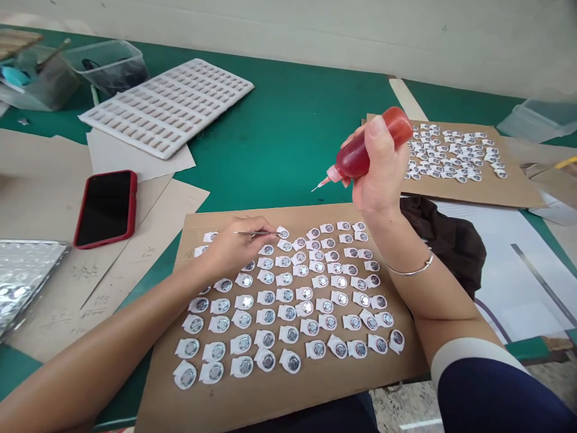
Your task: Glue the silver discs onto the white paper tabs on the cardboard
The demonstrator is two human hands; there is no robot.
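My left hand [247, 243] holds a thin metal tool [256, 233], its tip touching a small white piece with a round metal centre [283, 232] near the far edge of a cardboard sheet [288, 403]. Rows of several such pieces cover the sheet. Raised above the sheet's far right side, my right hand [381, 165] is wrapped round a red squeeze bottle [354, 158]. The bottle tilts down to the left, and its thin needle tip hangs in the air, clear of the pieces.
A white slotted tray [171, 108], a red-cased phone [107, 208] and plastic tubs [108, 63] lie left. At right are a second cardboard [509, 186] with similar pieces, dark cloth [455, 246], a metal ruler [543, 285] and a clear container [538, 120].
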